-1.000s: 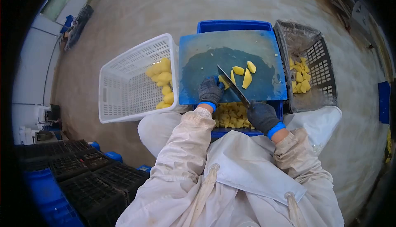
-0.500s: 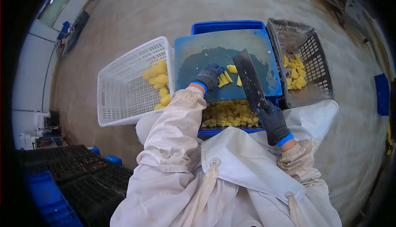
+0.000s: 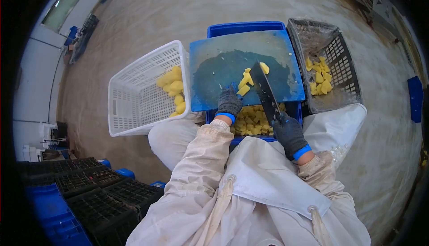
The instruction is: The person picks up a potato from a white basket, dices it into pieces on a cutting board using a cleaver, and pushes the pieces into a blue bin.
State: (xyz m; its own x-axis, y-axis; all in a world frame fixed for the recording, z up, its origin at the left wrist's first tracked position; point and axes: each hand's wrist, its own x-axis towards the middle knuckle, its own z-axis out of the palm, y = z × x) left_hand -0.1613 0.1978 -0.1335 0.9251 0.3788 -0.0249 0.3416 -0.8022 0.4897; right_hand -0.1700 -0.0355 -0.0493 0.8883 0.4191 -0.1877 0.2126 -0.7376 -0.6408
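My right hand (image 3: 288, 132), in a dark glove, is wrapped round the handle of a broad cleaver (image 3: 264, 92). The blade slants over the blue cutting board (image 3: 210, 74), beside several yellow potato pieces (image 3: 245, 81). My left hand (image 3: 229, 99), gloved too, is at the board's front edge, its fingertips by the nearest piece; whether it grips that piece is unclear. Many cut chunks (image 3: 252, 121) fill the blue bin (image 3: 246, 27) under the board.
At the left, a white basket (image 3: 147, 89) holds whole peeled potatoes (image 3: 173, 85). A dark crate (image 3: 353, 78) with potato pieces (image 3: 321, 78) stands at the right. Black crates (image 3: 89, 188) are stacked at the lower left, with a blue one (image 3: 56, 214) beside them.
My left hand has moved down toward the board's front edge and turned. The cleaver has shifted slightly left and down, and the potato pieces lie in a different arrangement.
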